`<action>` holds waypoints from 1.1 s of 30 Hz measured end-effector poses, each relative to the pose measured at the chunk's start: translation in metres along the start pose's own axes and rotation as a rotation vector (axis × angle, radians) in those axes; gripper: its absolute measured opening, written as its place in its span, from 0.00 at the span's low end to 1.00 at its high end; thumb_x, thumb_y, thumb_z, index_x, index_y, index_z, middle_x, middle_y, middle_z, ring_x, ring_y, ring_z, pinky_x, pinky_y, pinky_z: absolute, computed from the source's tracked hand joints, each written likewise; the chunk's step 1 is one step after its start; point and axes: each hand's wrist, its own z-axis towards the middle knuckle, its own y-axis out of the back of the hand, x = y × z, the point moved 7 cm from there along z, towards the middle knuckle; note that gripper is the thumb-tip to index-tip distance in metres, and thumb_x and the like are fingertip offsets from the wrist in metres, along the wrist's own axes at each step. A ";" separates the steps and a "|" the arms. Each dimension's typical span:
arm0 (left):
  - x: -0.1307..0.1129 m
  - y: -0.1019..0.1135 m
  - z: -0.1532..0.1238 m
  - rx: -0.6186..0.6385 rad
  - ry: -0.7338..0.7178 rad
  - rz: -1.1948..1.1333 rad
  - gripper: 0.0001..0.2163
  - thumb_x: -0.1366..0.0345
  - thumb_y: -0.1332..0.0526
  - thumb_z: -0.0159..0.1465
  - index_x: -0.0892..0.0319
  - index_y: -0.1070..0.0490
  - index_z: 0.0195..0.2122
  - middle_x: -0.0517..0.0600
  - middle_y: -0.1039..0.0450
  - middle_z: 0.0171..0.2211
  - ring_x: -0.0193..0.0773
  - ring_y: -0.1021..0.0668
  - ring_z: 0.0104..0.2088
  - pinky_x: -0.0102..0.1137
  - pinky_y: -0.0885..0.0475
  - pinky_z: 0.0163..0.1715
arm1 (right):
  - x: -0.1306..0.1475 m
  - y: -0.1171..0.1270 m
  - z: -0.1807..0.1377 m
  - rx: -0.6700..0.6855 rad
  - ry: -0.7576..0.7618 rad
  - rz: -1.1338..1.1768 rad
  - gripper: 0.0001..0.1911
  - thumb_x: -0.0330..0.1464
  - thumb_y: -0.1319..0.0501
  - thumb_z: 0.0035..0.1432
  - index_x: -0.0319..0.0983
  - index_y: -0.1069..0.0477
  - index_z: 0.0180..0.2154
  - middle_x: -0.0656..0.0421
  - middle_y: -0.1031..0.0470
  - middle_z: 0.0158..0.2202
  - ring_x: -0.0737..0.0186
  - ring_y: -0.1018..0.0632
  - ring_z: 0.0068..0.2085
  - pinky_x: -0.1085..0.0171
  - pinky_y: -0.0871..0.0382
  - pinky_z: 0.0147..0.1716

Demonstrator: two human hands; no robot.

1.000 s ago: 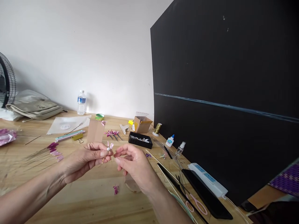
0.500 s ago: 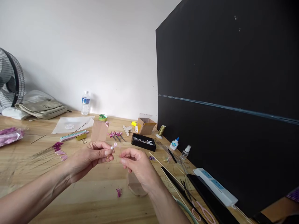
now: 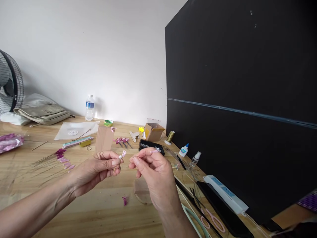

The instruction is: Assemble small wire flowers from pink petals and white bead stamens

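Note:
My left hand [image 3: 95,170] pinches a small pink flower piece [image 3: 122,154] with a white bead on a thin golden wire, held above the wooden table [image 3: 49,198]. My right hand [image 3: 155,175] is just to its right, fingers curled in a pinch near the flower; whatever they hold is too fine to see. Below the hands lie a pink petal scrap [image 3: 125,200] and a small wooden block [image 3: 141,191]. A bunch of pink petals on wires [image 3: 63,158] lies to the left.
A big black board [image 3: 235,92] stands along the right. Near it lie a power strip [image 3: 225,194], pink scissors [image 3: 213,220], glue bottle [image 3: 183,150], spray bottle [image 3: 195,159], gold thread spool [image 3: 170,137], black tray [image 3: 151,146] and cardboard box [image 3: 154,131]. Water bottle [image 3: 89,107], fan [image 3: 10,82] and bag [image 3: 42,112] sit behind.
My right hand has risen and closed in toward the flower, its fingers curling tighter. The left hand keeps its hold almost still. The view has shifted slightly.

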 end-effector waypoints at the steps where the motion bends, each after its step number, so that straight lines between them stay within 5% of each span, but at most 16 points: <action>1: 0.000 0.001 0.000 -0.009 0.000 -0.003 0.03 0.69 0.32 0.48 0.61 0.25 0.24 0.45 0.28 0.22 0.27 0.28 0.25 0.20 0.32 0.30 | 0.000 -0.001 0.000 0.004 0.006 -0.014 0.02 0.28 0.41 0.48 0.38 0.34 0.25 0.62 0.28 0.22 0.68 0.27 0.25 0.72 0.37 0.19; 11: 0.000 0.002 -0.003 -0.080 -0.025 0.068 0.03 0.67 0.32 0.49 0.59 0.25 0.25 0.45 0.28 0.22 0.28 0.28 0.26 0.22 0.33 0.32 | 0.007 -0.002 0.005 -0.043 0.276 -0.191 0.05 0.26 0.41 0.48 0.40 0.31 0.23 0.64 0.32 0.23 0.69 0.33 0.25 0.69 0.39 0.23; 33: -0.012 0.003 -0.001 -0.174 -0.197 0.303 0.05 0.64 0.33 0.48 0.58 0.24 0.25 0.45 0.30 0.21 0.35 0.31 0.27 0.30 0.38 0.32 | 0.014 -0.013 -0.006 -0.046 0.495 -0.514 0.11 0.19 0.44 0.48 0.40 0.31 0.25 0.62 0.31 0.27 0.66 0.29 0.30 0.66 0.36 0.28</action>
